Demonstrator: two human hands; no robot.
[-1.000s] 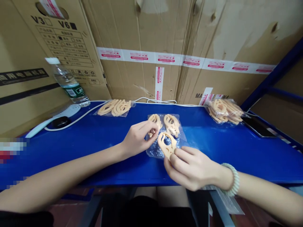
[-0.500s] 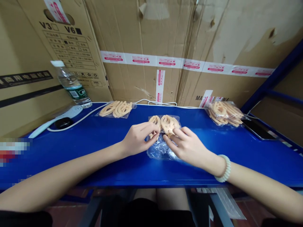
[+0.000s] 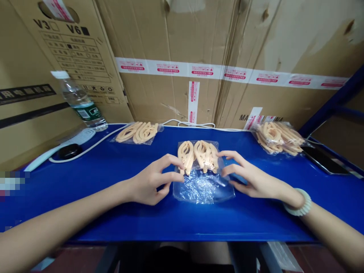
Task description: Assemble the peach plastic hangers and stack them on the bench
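A clear plastic bag (image 3: 202, 185) lies flat on the blue table (image 3: 113, 167) in front of me. Several peach-coloured plastic pieces (image 3: 198, 153) sit inside its far end. My left hand (image 3: 153, 180) pinches the bag's left edge between thumb and fingers. At the bag's right edge my right hand (image 3: 250, 176) has its fingers curled, their tips touching the plastic. A pale bead bracelet (image 3: 298, 201) circles my right wrist.
A filled bag of the same pieces (image 3: 138, 132) lies at the back left, a larger pile of bags (image 3: 280, 137) at the back right. A water bottle (image 3: 79, 100), a black mouse (image 3: 68, 151), a white cable (image 3: 187, 124) and a phone (image 3: 324, 159) sit along the edges. Cardboard boxes (image 3: 199, 57) wall the back.
My right hand slid the loose peach piece into the bag beside the others, then moved out to the bag's right edge. My left hand shifted down to the left edge.
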